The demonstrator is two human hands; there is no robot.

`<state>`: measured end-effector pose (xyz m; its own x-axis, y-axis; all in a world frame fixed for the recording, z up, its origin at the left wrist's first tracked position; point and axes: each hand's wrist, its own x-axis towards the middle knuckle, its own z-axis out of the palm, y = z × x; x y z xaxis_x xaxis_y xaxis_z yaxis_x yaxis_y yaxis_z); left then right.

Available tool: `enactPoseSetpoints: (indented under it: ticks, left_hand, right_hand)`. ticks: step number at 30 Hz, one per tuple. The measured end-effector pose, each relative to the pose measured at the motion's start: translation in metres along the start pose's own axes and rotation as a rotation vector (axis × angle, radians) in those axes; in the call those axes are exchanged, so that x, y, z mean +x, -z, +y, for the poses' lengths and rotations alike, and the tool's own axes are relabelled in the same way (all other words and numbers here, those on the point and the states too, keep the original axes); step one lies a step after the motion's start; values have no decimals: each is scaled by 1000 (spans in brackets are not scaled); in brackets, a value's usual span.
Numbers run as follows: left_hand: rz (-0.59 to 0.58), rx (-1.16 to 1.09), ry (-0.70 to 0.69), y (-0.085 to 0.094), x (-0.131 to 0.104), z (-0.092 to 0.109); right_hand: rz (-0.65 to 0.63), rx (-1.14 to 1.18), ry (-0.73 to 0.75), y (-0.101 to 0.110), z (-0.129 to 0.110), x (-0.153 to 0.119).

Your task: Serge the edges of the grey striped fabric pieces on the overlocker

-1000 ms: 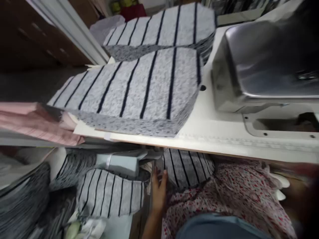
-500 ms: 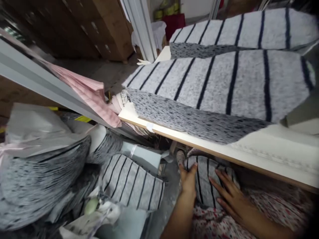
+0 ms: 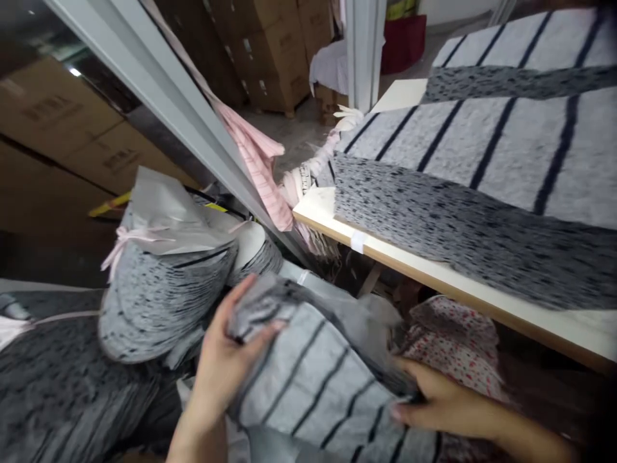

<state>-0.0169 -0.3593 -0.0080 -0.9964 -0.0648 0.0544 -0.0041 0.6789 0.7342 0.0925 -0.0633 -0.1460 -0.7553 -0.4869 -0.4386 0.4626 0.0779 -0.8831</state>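
My left hand (image 3: 236, 360) grips the left edge of some grey fabric pieces with dark stripes (image 3: 308, 366), its thumb on top and its fingers behind. The opposite end of these pieces is pinched by my right hand (image 3: 429, 399), thumb at the front. The pieces hang tilted between both hands, left of my lap, and their upper edges are folded and blurred. Below them a pale blue surface (image 3: 274, 447) shows in part. Beyond my hands, two tall stacks of matching striped fabric (image 3: 482, 154) lie on a white table (image 3: 321, 204).
Tied bundles of cut grey fabric (image 3: 164, 308) sit to the left, with a darker pile (image 3: 62, 386) in front of them. Pink cloth (image 3: 260, 167) hangs by a slanting metal bar (image 3: 159, 96). Cardboard boxes (image 3: 72, 122) stand behind. The table's edge runs beside my right arm.
Both hands have left my lap and moved left with striped fabric pieces between them. They now cover the spot where a striped stack lay. My view has turned left.
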Motion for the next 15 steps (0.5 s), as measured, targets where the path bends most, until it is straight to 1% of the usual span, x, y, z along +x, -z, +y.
enactPoseSetpoints:
  ticks: [1,2,3,5,7,9,11,13,15]
  left_hand:
    - [63,95,40,6,14,-17]
    - [93,162,73,8,25,-33]
    - [113,218,104,5,33,-48]
    - [168,330,148,-12,37,-73]
    - [218,432,126,-37,30,-88]
    - [218,511,83,-62,18,-96]
    - [174,567,72,-82,11,-101]
    - [128,608,99,-93,8,-102]
    - [101,629,135,-95,9,-96]
  right_hand:
    - [-8,42,11,-16,-7,14]
    - [4,48,12,-29,-11,27]
    - [33,14,11,-38,-13,38]
    - [82,-117,26,-48,-8,52]
    - [119,-236,56,-51,2,58]
    - [161,-295,71,-51,12,61]
    - [197,-351,37,-52,18,64]
    - [207,-414,-8,-54,22,68]
    - [220,-458,-42,-55,24,68]
